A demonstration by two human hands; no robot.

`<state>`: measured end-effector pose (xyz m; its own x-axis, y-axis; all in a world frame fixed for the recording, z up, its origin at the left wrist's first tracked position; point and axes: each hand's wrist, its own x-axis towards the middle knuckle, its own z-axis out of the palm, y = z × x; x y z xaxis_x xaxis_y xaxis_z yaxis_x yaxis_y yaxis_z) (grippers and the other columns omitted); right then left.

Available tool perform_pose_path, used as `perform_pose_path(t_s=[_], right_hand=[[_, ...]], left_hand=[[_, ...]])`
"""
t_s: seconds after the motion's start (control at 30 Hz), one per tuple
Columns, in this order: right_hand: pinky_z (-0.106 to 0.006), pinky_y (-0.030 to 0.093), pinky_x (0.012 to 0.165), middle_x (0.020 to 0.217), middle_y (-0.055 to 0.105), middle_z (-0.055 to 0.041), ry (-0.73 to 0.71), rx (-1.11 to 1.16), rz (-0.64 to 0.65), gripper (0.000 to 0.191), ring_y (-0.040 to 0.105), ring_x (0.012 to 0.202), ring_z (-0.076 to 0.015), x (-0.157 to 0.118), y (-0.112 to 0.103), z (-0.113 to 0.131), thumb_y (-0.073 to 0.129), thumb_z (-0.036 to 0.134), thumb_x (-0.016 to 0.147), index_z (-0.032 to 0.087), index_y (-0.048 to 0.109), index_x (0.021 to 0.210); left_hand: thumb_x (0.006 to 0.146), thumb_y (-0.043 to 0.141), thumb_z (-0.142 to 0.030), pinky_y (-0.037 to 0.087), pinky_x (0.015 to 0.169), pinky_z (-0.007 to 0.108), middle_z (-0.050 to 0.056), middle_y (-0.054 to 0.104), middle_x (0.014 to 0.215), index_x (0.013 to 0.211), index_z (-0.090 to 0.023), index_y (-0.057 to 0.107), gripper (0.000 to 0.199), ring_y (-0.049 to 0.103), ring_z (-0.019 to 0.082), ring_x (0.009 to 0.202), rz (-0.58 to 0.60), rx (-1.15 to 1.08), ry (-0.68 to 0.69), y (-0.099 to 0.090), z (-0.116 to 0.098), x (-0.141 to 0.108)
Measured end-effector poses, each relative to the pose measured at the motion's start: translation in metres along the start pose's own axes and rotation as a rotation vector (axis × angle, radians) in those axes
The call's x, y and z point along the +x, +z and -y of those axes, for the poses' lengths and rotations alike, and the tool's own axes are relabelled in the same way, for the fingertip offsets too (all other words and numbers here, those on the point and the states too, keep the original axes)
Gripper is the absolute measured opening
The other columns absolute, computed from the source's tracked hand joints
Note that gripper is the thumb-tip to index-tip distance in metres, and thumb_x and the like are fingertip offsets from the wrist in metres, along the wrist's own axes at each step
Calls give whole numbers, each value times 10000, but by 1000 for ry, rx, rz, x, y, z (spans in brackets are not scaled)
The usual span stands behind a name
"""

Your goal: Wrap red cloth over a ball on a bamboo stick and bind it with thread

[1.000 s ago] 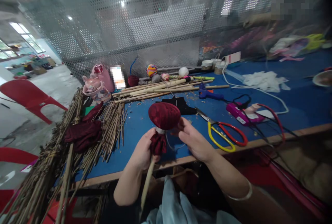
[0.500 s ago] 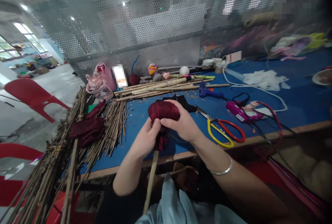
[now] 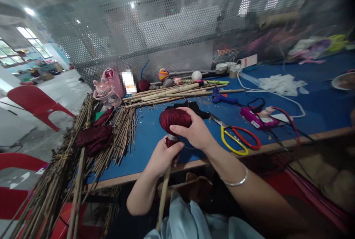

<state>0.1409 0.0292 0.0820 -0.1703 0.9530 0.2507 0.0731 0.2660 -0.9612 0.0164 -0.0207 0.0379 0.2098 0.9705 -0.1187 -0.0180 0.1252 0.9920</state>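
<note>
A rounded head wrapped in dark red patterned fabric [image 3: 174,118] tops a pale wooden stick [image 3: 163,196] that slants down toward my lap. My right hand [image 3: 194,130] curls round the right side of this fabric-covered head, its thumb lying across the front. Just below, my left hand [image 3: 163,156] grips the gathered fabric at the neck, where a light grey band [image 3: 172,137] shows. The left fingers behind the neck are partly hidden. Beyond the head lies a piece of black cloth [image 3: 194,109]. Scissors [image 3: 235,135] with yellow and red handles rest to the right.
On the left are bundled twigs [image 3: 63,150] and folded dark red cloth [image 3: 95,139]. Peeled sticks [image 3: 169,93] lie along the back. A blue glue gun [image 3: 223,98], a purple power strip [image 3: 257,118] and cables occupy the right. A perforated metal screen [image 3: 177,24] stands behind.
My left hand has slid down from the underside of the fabric head to its neck, uncovering the grey band. My right hand stays on the head.
</note>
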Motion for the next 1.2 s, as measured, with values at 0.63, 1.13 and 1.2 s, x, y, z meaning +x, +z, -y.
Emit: perform_pose_path(t_s=[0.63,1.13,1.2], right_hand=[[-299,482,709,1031,590,-64,220,198,49,682,585,821,-168,10,-2,-29,657,501,655,210,373,1203],[-226,190,415,424,279,82,190,134,115,422,233,394,-56,-34,-16,-52,552,482,764,185,386,514],[-232,152,400,400,231,91,216,155,33,430,193,373,-54,-31,-16,-54,565,479,748,194,354,503]], left_hand=[[741,500,-235,198,290,165,-55,346,275,426,-147,457,330,278,35,232,16,-70,-140,-4,11,0],[749,620,-406,107,254,95,-115,357,464,864,-180,479,290,87,-9,292,309,-736,-224,-25,16,-4],[753,604,-453,92,259,92,-115,332,487,860,-181,467,323,53,-13,311,386,-808,-223,-26,17,-6]])
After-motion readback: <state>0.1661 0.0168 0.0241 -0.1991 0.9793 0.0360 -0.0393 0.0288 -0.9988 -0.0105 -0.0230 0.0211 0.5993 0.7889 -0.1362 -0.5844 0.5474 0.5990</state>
